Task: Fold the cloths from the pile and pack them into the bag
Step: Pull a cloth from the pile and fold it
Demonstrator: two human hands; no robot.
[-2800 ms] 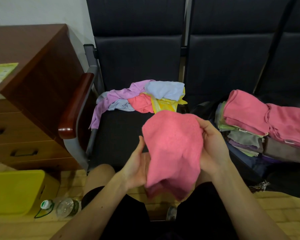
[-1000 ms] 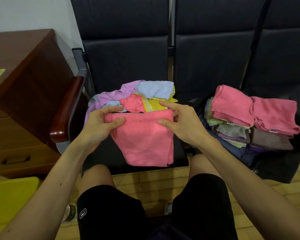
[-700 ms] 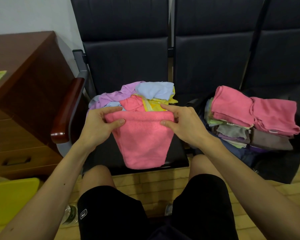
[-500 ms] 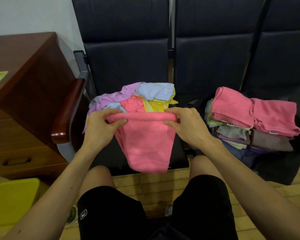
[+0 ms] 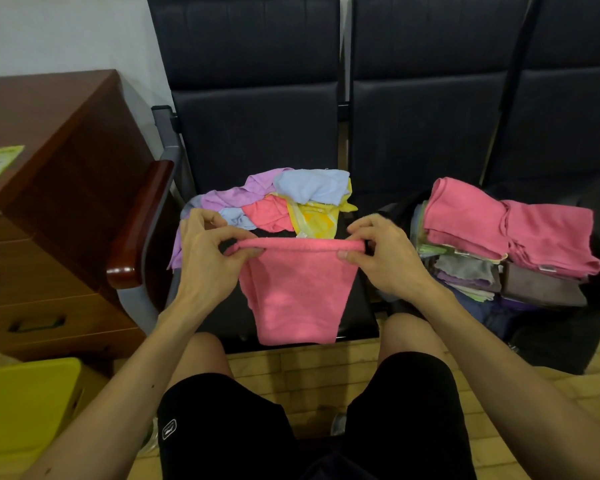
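Observation:
A pink cloth [image 5: 297,296] hangs folded over in front of the black chair seat, its top edge stretched level. My left hand [image 5: 210,251] pinches the top left corner and my right hand [image 5: 383,254] pinches the top right corner. Behind it on the seat lies the loose pile of cloths [image 5: 284,206] in purple, light blue, coral and yellow. To the right, a dark bag [image 5: 551,334] holds stacked folded cloths, with two folded pink ones [image 5: 506,230] on top.
A wooden armrest [image 5: 136,223] and a brown drawer cabinet [image 5: 49,209] stand at the left. A yellow box [image 5: 25,407] sits on the wooden floor at lower left. My knees in black shorts [image 5: 312,424] are below the seat edge.
The pink cloth was bunched between my hands, then spread on the seat. Now both hands have lifted its top edge, so it hangs free.

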